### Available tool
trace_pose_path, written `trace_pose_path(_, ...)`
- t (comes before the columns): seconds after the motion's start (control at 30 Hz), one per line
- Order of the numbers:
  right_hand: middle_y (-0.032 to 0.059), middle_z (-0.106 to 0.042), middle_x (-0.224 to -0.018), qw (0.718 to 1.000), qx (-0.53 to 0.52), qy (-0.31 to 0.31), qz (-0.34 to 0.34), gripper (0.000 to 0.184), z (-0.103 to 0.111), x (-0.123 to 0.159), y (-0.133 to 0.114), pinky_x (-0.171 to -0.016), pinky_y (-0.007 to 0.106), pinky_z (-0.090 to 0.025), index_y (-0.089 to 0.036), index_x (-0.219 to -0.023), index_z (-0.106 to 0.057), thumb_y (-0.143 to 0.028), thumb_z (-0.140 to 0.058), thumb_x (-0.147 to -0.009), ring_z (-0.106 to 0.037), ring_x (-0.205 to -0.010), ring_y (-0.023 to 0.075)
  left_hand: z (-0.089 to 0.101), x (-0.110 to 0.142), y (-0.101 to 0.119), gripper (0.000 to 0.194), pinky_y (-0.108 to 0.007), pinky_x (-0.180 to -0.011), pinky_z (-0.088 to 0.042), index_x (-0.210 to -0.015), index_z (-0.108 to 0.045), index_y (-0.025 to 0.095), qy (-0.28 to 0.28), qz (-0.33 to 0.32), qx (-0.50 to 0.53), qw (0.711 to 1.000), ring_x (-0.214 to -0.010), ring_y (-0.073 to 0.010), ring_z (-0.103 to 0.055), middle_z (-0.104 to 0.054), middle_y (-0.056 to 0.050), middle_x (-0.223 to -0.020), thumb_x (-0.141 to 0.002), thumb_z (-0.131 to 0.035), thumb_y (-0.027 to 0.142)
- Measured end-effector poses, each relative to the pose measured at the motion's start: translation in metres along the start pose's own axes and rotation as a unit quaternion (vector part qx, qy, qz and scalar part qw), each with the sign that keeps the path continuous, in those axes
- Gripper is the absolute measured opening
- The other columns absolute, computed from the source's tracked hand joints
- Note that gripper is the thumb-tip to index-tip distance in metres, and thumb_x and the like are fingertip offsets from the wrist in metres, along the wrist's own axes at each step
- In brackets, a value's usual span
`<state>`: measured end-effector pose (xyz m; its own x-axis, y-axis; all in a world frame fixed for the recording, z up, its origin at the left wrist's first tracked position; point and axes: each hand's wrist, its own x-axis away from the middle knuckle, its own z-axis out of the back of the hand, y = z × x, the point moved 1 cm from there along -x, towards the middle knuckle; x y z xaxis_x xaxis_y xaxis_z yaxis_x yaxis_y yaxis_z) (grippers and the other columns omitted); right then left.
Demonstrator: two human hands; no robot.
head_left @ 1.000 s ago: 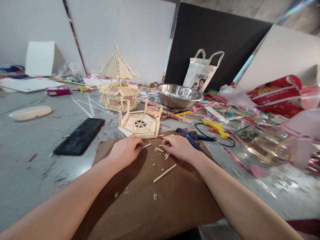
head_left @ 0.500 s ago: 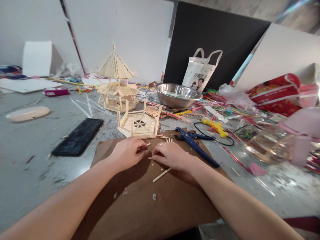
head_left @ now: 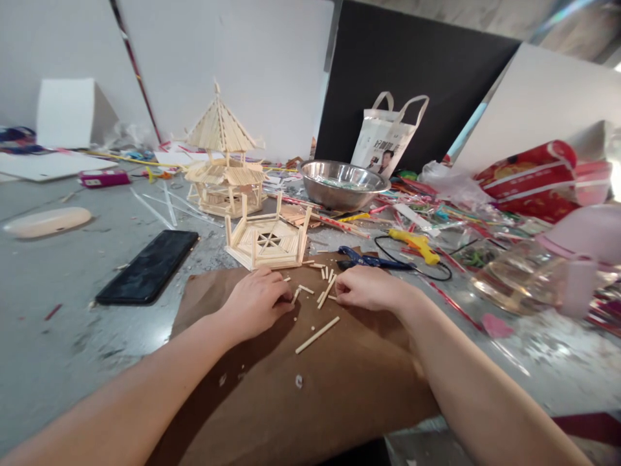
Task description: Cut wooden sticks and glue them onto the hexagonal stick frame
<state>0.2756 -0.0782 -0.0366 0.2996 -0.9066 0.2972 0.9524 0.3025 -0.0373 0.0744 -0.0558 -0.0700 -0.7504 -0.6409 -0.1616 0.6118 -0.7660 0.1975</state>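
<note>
My left hand (head_left: 259, 301) rests low over the brown board with thumb and fingers pinched, a short wooden stick (head_left: 295, 296) at the tips. To its right, my right hand (head_left: 366, 287) is closed beside several cut stick pieces (head_left: 326, 274); what its fingers hold, if anything, is hidden. A longer stick (head_left: 317, 334) lies nearer to me on the brown board (head_left: 359, 382). Just beyond my hands stands a six-sided wooden stick base (head_left: 266, 243) with upright posts. Blue-handled cutters (head_left: 378, 260) lie behind my right hand, which partly covers them.
A stick pavilion (head_left: 224, 162) with a pointed roof stands farther back. A black phone (head_left: 148, 266) lies at left. A metal bowl (head_left: 342, 188), a yellow glue gun (head_left: 417, 244) with its cord, and a pink-lidded clear jug (head_left: 528, 278) are at right among scraps.
My hands have moved apart, the right one going right and partly covering the cutters. The short stick pieces between them now show. The view has shifted slightly.
</note>
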Motion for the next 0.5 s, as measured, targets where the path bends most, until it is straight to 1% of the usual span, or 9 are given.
trace_pose_path(0.1,0.0032,-0.062,-0.065,1.0,-0.014,-0.012,0.015,0.014,0.002,0.001,-0.001,-0.045,0.021,-0.028,-0.018,-0.063,-0.06,-0.02,-0.046,-0.063,-0.052,-0.054,0.0123,-0.002,-0.001,0.0,0.022,-0.031,-0.072,-0.034,-0.073,-0.058,0.02,0.007,0.0,-0.009,1.0,-0.08,-0.0179,-0.045,-0.055,-0.003,-0.072,-0.076,-0.042,0.035)
trace_pose_path(0.17,0.0018,-0.06,-0.059,0.998,-0.05,-0.03,0.009,0.013,0.004,0.003,0.002,-0.043,0.02,-0.028,-0.018,-0.062,-0.058,-0.019,-0.045,-0.062,-0.051,-0.05,0.0112,-0.001,0.0,0.001,0.023,-0.031,-0.072,-0.033,-0.071,-0.057,0.019,0.013,-0.003,-0.016,1.0,-0.079,-0.0182,-0.045,-0.055,-0.003,-0.072,-0.076,-0.041,0.034)
trace_pose_path(0.23,0.0005,-0.059,-0.056,0.994,-0.099,-0.036,-0.001,0.014,0.006,0.005,0.005,-0.042,0.019,-0.029,-0.017,-0.064,-0.056,-0.019,-0.043,-0.064,-0.049,-0.047,0.0098,0.0,0.0,0.003,0.023,-0.031,-0.071,-0.033,-0.07,-0.056,0.018,0.024,-0.001,-0.02,1.0,-0.078,-0.0183,-0.045,-0.054,-0.003,-0.071,-0.076,-0.041,0.035)
trace_pose_path(0.27,0.0002,-0.058,-0.056,0.992,-0.121,-0.027,-0.003,0.015,0.006,0.005,0.005,-0.042,0.018,-0.029,-0.017,-0.066,-0.056,-0.02,-0.041,-0.066,-0.049,-0.047,0.0092,0.0,0.0,0.004,0.024,-0.031,-0.07,-0.033,-0.07,-0.055,0.018,0.03,0.003,-0.021,0.999,-0.078,-0.0183,-0.045,-0.054,-0.004,-0.071,-0.076,-0.041,0.036)
trace_pose_path(0.33,0.0,-0.058,-0.06,0.989,-0.148,0.011,0.009,0.015,0.007,0.004,0.004,-0.043,0.018,-0.03,-0.017,-0.07,-0.054,-0.022,-0.04,-0.069,-0.049,-0.049,0.0086,0.001,0.0,0.006,0.026,-0.031,-0.07,-0.033,-0.07,-0.054,0.017,0.04,0.01,-0.023,0.999,-0.078,-0.0186,-0.045,-0.054,-0.004,-0.071,-0.075,-0.041,0.038)
trace_pose_path(0.43,0.0001,-0.059,-0.065,0.984,-0.156,0.063,0.059,0.014,0.006,0.001,-0.004,-0.049,0.018,-0.032,-0.017,-0.073,-0.053,-0.023,-0.041,-0.072,-0.049,-0.056,0.009,-0.001,-0.002,0.008,0.026,-0.032,-0.069,-0.033,-0.071,-0.053,0.017,0.043,0.01,-0.029,0.999,-0.078,-0.0193,-0.044,-0.054,-0.004,-0.072,-0.074,-0.042,0.041)
trace_pose_path(0.5,0.0007,-0.059,-0.07,0.98,-0.157,0.085,0.089,0.014,0.005,-0.002,-0.012,-0.053,0.019,-0.033,-0.017,-0.075,-0.053,-0.024,-0.041,-0.074,-0.049,-0.061,0.0097,-0.004,-0.002,0.008,0.024,-0.032,-0.069,-0.033,-0.073,-0.054,0.017,0.041,0.009,-0.037,0.998,-0.078,-0.0194,-0.044,-0.054,-0.004,-0.073,-0.075,-0.042,0.038)
